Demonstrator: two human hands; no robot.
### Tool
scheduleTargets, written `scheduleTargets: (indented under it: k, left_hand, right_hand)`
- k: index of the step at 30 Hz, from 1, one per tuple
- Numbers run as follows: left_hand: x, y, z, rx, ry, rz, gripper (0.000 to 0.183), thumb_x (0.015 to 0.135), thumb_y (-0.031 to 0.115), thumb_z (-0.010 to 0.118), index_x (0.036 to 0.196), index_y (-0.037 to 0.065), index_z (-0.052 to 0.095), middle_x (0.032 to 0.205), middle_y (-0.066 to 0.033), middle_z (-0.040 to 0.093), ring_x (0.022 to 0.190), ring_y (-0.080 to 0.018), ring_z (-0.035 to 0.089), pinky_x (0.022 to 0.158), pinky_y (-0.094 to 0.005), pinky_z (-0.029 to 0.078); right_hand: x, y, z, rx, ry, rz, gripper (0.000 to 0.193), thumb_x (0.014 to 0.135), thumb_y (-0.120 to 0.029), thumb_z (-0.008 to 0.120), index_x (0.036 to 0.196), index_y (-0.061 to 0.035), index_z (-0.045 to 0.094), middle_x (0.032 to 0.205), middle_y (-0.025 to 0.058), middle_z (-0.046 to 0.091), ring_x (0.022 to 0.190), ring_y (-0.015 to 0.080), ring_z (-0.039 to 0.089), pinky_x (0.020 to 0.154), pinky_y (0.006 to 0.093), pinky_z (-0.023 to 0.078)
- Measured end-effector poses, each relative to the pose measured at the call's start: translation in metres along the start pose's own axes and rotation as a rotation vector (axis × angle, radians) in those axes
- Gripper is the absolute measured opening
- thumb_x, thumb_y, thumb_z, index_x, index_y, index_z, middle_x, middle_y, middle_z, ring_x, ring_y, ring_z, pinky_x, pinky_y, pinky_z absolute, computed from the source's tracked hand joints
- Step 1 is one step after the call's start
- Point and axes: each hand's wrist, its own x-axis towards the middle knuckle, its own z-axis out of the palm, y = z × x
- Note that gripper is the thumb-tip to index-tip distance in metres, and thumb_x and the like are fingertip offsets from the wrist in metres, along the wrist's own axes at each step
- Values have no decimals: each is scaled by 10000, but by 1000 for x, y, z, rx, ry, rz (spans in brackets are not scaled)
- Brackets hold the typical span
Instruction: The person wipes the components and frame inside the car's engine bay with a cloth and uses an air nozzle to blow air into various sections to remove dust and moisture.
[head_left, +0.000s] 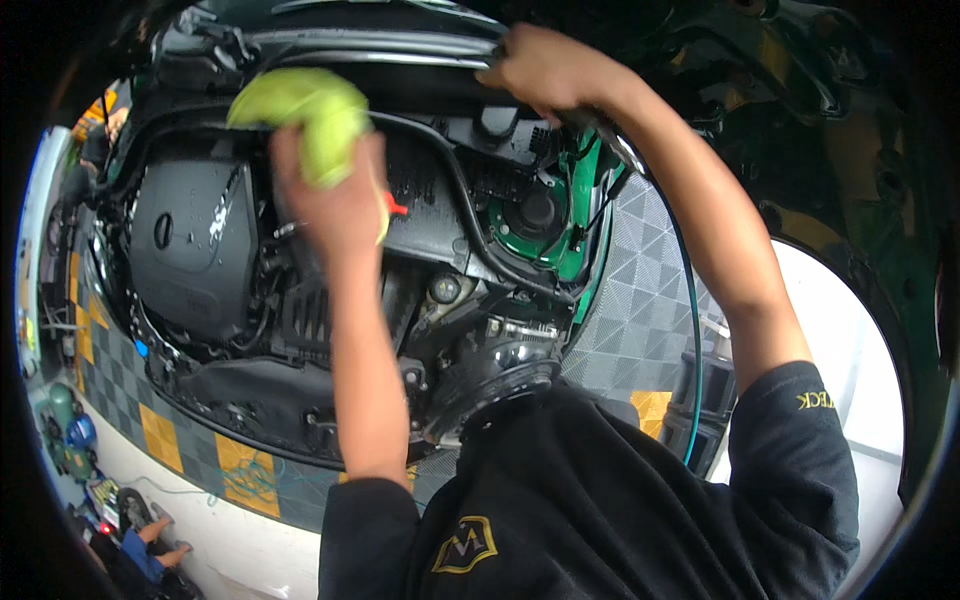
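Observation:
My left hand, blurred by motion, is closed on a bunched yellow-green cloth above the open engine bay. Below it are the black plastic engine cover and a small red part. At the far side, near the windshield base, my right hand is wrapped round a dark tool that looks like an air blow gun, mostly hidden by the fingers. From its metal fitting, a green hose hangs down past my right forearm. Water drops show on the black panel beside the cloth.
The raised dark green hood arches over the right side. A headlight lies close to my body. Grey and yellow floor tiles surround the car. Hose coils lie on the floor, and another person is at lower left.

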Motion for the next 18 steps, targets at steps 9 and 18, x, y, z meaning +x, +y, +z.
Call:
scheduleTargets:
  k: [9, 18]
  left_hand:
    - [-18, -129, 242, 469, -495, 244, 291, 821, 294, 790, 1002, 68, 767, 1247, -202, 552, 1146, -446, 555, 955, -527, 534]
    - [-61, -103, 254, 867, -758, 334, 302, 863, 199, 696, 1138, 79, 731, 1245, -157, 582, 1202, -362, 561, 882, -496, 550]
  right_hand:
    - [-53, 57, -26, 376, -1, 239, 371, 999, -233, 618, 722, 14, 614, 511, 62, 569, 418, 155, 560, 487, 333, 451]
    - [-83, 74, -20, 444, -12, 311, 245, 1010, -203, 621, 911, 19, 652, 523, 45, 552, 420, 138, 538, 479, 321, 428]
